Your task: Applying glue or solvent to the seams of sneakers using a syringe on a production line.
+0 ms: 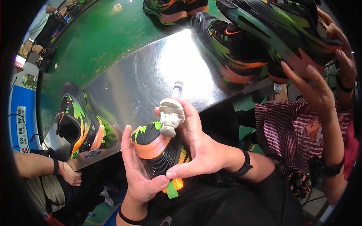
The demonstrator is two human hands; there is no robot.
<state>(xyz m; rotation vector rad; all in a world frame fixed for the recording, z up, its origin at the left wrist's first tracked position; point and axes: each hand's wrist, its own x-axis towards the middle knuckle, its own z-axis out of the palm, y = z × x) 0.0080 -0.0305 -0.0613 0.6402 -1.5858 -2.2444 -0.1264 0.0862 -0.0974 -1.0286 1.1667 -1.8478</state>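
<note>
My left hand point(140, 174) and my right hand point(203, 150) close round the two sides of a black sneaker point(156, 160) with a peach sole, green patches and orange mesh. A green pull tab point(172, 190) hangs at its near end, by my thumbs. An off-white putty-like lump point(171, 116) lies against the fingers of my right hand, over the shoe's far side. Whether those fingers pinch the lump is hidden. Just beyond it, a small pale cylinder point(177, 89) is on the shiny metal plate point(124, 88).
Another sneaker point(77, 120) stands at the plate's left. On the right, a co-worker's hands point(316, 88) hold a sneaker point(279, 32) above another point(230, 49). More shoes point(169, 9) sit on the green table point(102, 35). Another person's hand point(71, 174) is at the left edge.
</note>
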